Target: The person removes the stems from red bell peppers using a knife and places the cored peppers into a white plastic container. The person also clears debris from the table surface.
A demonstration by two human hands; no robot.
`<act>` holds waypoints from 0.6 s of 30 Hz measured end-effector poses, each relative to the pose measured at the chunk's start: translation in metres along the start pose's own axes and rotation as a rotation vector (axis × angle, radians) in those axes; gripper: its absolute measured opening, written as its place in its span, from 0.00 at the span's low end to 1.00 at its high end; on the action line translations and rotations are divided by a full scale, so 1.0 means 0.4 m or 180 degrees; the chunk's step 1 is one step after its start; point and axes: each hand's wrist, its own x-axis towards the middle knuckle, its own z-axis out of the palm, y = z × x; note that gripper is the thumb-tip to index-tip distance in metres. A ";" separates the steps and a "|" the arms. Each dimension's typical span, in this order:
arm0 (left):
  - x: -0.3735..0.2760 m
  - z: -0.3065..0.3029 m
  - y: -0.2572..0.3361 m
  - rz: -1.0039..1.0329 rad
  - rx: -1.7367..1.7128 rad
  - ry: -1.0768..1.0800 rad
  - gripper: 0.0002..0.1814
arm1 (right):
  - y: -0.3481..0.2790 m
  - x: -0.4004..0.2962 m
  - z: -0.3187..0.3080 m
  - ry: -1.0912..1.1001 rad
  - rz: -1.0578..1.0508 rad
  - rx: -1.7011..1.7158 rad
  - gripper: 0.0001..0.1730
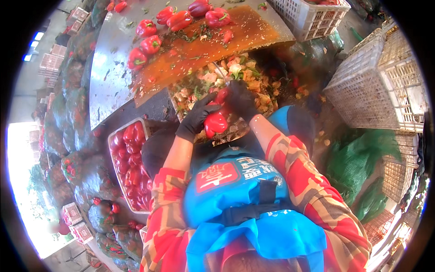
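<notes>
My left hand (197, 117), in a black glove, grips a red bell pepper (215, 124) over a heap of pepper cores and trimmings (263, 89). More red pepper flesh (222, 97) shows between both hands; whether it is a second pepper or another part of the same one is unclear. My right hand (242, 99), also gloved in black, is closed around a thin metal tool, perhaps a knife (221, 70), whose narrow blade points up and away over the heap. The fingers of the right hand hide its handle and touch the red flesh.
A metal table (110, 73) ahead bears several red peppers (179, 21) and an orange, seed-strewn board (204, 51). At left stands a crate (110, 149) of red peppers. White plastic crates (360, 81) and green netting (357, 166) lie right. Filled mesh bags (76, 112) line the left.
</notes>
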 end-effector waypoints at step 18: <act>-0.003 -0.113 -0.051 0.0776 -0.2258 0.0394 0.25 | -0.115 -0.015 -0.151 -0.0845 0.0032 0.3772 0.11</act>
